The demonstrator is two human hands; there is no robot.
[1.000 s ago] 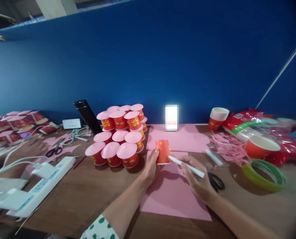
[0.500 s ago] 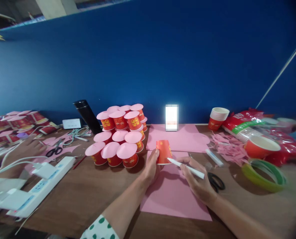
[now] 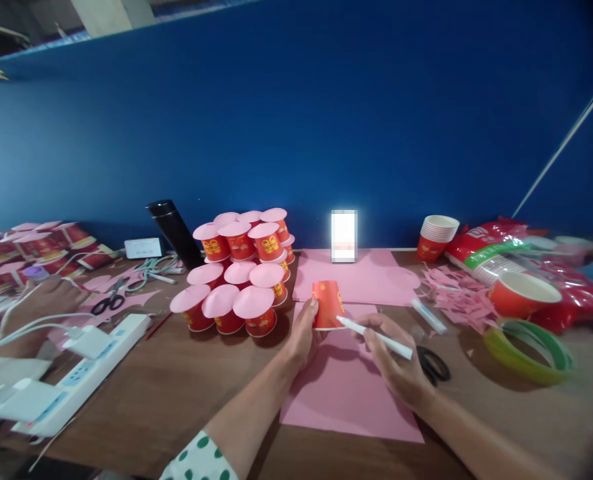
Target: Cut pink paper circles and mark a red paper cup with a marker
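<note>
My left hand [image 3: 304, 337] is closed round the left side of a red paper cup [image 3: 327, 303] with yellow print, its rim downward. In my right hand [image 3: 389, 357] is a white glue pen [image 3: 376, 337], gripped like a pencil, its tip at the cup's lower right edge. Beneath both hands lies a pink paper sheet [image 3: 351, 407]. Left of them stand several upturned red cups [image 3: 266, 250], stacked and each topped with a pink paper disc [image 3: 254, 302]. Black scissors [image 3: 434, 365] lie partly behind my right hand.
A phone [image 3: 344, 237] leans on the blue wall. At right are stacked cups [image 3: 430, 240], pink scraps [image 3: 459, 297], a bagged cup sleeve [image 3: 494, 253] and a tape roll [image 3: 529, 353]. A power strip [image 3: 84, 377], a black flask [image 3: 174, 233] and another person's hand [image 3: 46, 303] are at left.
The glue pen has shifted very slightly to the right along the cup's edge. My left hand still holds the cup in nearly the same place.
</note>
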